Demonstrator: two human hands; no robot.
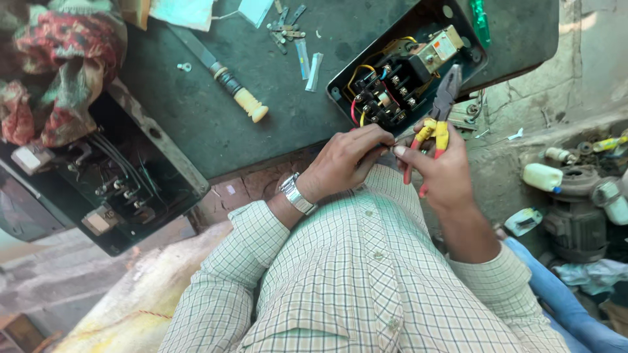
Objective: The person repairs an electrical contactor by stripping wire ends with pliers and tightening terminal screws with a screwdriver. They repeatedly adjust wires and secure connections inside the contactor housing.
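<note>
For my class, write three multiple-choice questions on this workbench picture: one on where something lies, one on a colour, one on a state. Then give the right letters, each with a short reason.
1. Where does the knife lie?
A. on the dark bench top, left of the open switch box
B. inside the switch box
C. on the ground beside the motor

2. What colour are the handles of the pliers?
A. blue and white
B. yellow and red
C. all black

3. In what state is the switch box near the hands?
A. shut with a lid
B. wrapped in cloth
C. open, its wiring exposed

Answers:
1 A: it rests flat on the bench top.
2 B: the right hand holds yellow and red handles.
3 C: coloured wires and terminals show; the left hand pinches something small in front of it.
</note>
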